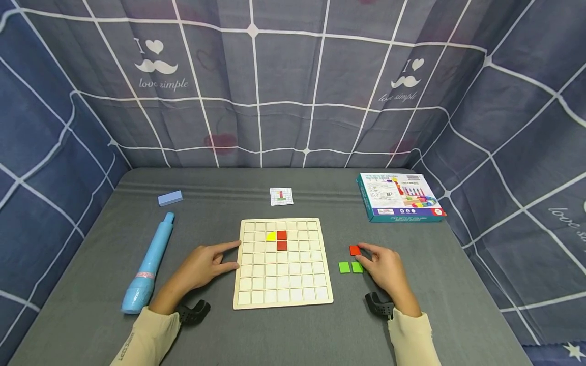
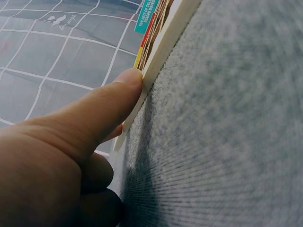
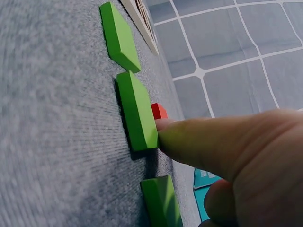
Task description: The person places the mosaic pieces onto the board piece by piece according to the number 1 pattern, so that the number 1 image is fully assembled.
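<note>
A square wooden grid board [image 1: 284, 307] lies mid-table. It carries one yellow tile [image 1: 271, 236] and two red tiles, the lower red tile [image 1: 282, 245] directly below the other. My left hand [image 1: 201, 265] touches the board's left edge with index fingertip and thumb, as the left wrist view also shows. To the board's right, my right hand [image 1: 384, 267] pinches a loose red tile [image 1: 354, 250] between thumb and index finger. Just in front of it lie green tiles [image 1: 344, 268]; the right wrist view shows a third green tile [image 3: 161, 202], which the hand covers in the head view.
A small pattern card [image 1: 281, 196] lies behind the board. At the back right is a flat game box [image 1: 403, 197]. On the left are a blue block [image 1: 170, 198] and a light-blue bottle-shaped object [image 1: 148, 267]. Curtains [image 1: 288, 91] close off the back and sides.
</note>
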{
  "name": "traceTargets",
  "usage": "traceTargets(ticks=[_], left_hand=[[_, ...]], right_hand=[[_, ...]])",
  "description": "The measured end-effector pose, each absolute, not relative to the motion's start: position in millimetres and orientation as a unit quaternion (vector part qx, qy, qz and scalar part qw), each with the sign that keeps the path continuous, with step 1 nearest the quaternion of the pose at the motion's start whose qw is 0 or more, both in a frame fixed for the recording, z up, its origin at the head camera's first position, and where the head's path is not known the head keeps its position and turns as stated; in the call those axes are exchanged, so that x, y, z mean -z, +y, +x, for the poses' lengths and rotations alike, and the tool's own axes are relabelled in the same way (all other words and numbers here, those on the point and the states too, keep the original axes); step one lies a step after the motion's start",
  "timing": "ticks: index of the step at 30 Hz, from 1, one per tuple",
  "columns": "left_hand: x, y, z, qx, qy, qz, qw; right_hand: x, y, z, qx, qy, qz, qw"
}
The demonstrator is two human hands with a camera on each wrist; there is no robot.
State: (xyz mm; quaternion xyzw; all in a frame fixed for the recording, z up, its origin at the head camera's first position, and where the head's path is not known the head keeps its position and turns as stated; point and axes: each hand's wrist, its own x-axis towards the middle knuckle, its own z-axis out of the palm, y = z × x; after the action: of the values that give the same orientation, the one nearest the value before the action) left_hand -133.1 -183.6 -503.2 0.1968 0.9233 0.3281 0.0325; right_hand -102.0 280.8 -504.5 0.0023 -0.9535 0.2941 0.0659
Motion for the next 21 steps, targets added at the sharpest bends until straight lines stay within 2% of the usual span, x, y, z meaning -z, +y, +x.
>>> traceTargets(ticks=[16,21], left_hand=[[504.1,-184.2,-132.4,-0.327,0.924,0.197,0.031],[504.0,-183.8,-132.5,-0.326,0.924,0.198,0.032]], right_hand=[[504.4,279.8,-102.4,-0.297,-0.953,-0.003,0.055],[505.8,279.6,-101.8,-0.294,-0.953,0.004,0.070]])
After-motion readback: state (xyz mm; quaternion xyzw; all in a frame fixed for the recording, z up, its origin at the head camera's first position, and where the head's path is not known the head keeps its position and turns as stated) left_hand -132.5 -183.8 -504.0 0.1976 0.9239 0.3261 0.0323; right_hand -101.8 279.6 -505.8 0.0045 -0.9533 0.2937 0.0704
